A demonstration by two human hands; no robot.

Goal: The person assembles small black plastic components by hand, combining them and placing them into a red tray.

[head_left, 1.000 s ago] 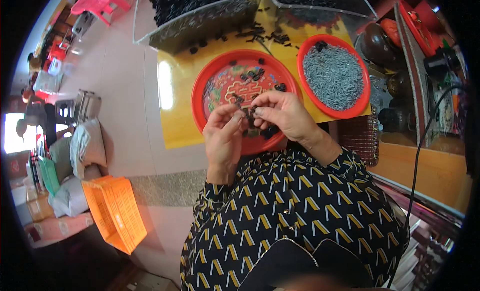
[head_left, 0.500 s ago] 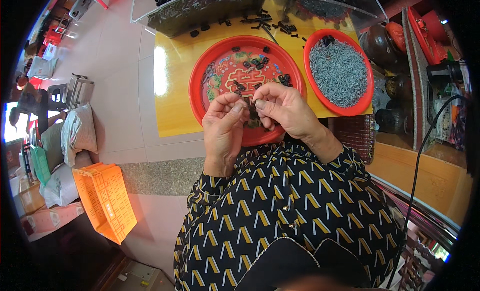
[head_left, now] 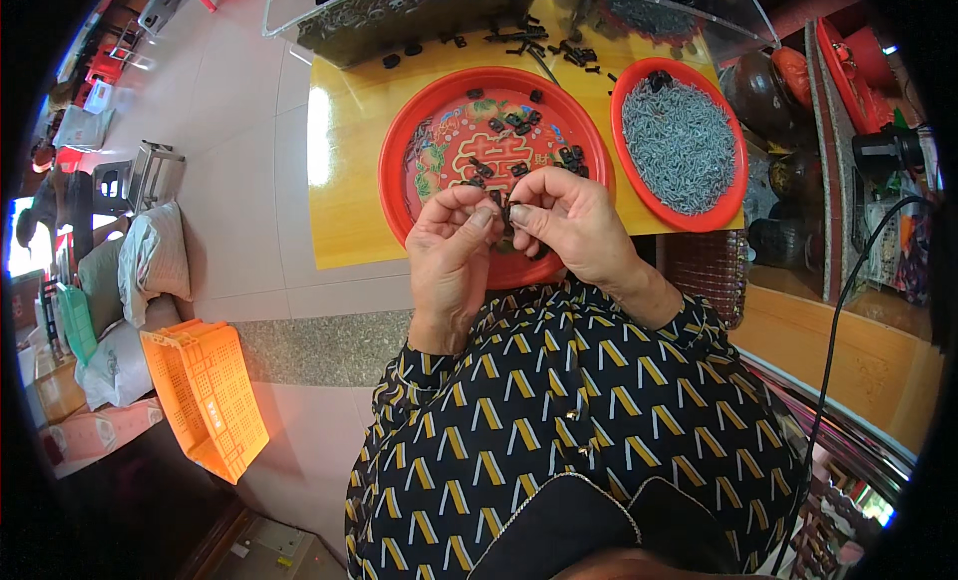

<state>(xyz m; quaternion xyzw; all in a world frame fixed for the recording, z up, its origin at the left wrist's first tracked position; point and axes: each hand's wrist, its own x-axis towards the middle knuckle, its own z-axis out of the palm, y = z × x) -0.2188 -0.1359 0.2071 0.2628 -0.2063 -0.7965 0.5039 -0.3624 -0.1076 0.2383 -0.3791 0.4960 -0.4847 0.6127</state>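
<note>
My left hand and my right hand meet over the near part of a round red tray with a printed pattern. Thumb and forefinger of each are pinched together. A small black plastic part shows at my right fingertips. What my left fingertips pinch is too small to make out. Several small black plastic pieces lie scattered on the tray, some partly hidden beneath my hands. To the right, a second red tray holds a heap of small grey screws, with one black piece on top.
The trays rest on a yellow tabletop. Behind them stand clear bins of dark parts, with loose black pieces in front. An orange crate sits on the floor at left. A black cable hangs at right.
My hands stay together over the tray, with only slight shifts of the fingers. The black part at my right fingertips shows more plainly now.
</note>
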